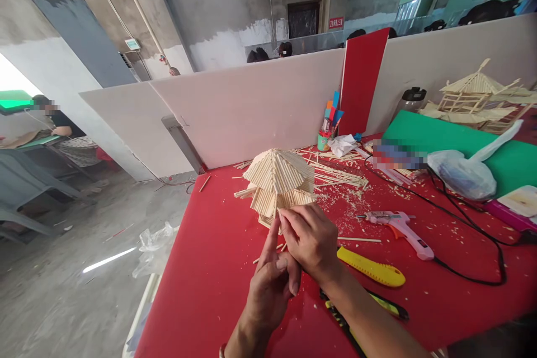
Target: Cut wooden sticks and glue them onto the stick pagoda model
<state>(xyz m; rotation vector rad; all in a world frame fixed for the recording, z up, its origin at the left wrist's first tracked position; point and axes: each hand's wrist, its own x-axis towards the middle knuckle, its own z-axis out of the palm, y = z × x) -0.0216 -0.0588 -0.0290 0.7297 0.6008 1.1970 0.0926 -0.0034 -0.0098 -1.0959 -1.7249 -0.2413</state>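
Observation:
A small pavilion model (274, 176) made of thin wooden sticks stands on the red table, with two tiers of sloping roof. At its lower front corner my right hand (312, 238) is closed in a pinch; whatever its fingertips hold is too small to make out. My left hand (268, 285) is below and to the left, index finger stretched up to the model's lower eave, close to the right fingertips. The other left fingers are loosely curled, and no object shows in them. Both hands hide part of the model's base. A few short sticks (282, 247) lie just behind the left hand.
A pink glue gun (398, 229) with a black cord, a yellow cutter (371, 267) and a darker cutter (388, 305) lie at right. Loose sticks (335, 172) and shavings spread behind. A cup of tools (324, 141) stands near the white partition (260, 106). Another stick model (478, 95) sits far right.

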